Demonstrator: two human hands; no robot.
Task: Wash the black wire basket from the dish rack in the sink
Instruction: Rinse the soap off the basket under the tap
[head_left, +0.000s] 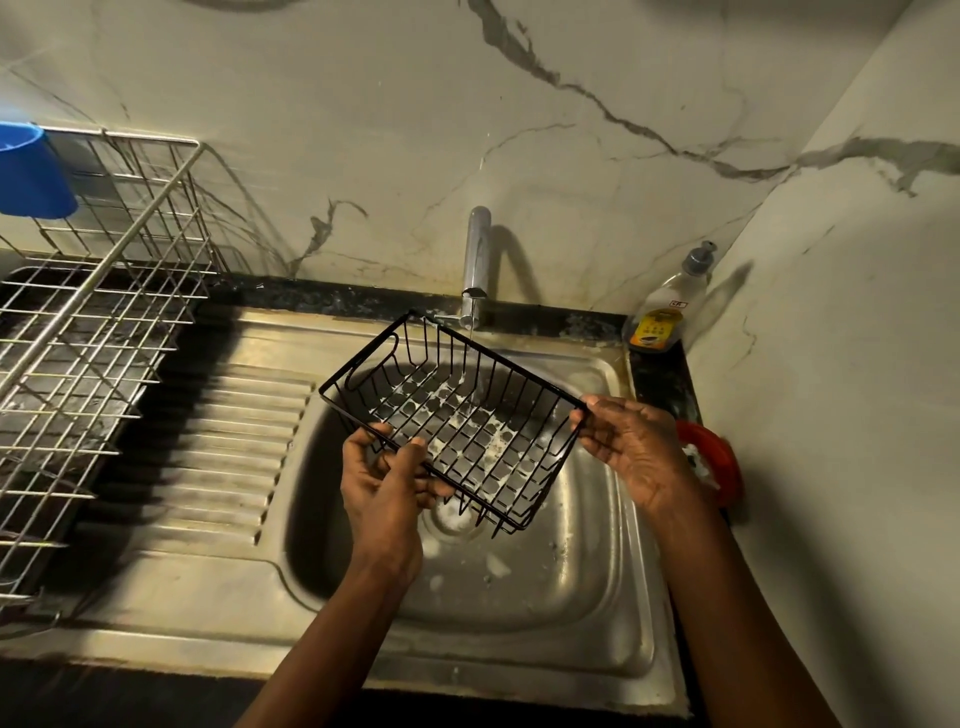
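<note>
Black wire basket (457, 415) under tap (475, 260) stream, over sink (597, 597); left hand (382, 483), right hand (623, 447) fingers curled gripping opposite rims.

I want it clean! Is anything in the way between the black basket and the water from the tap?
Nothing visible. The left hand and right hand hold the black wire basket over the sink, and water from the tap falls straight into it.
</note>
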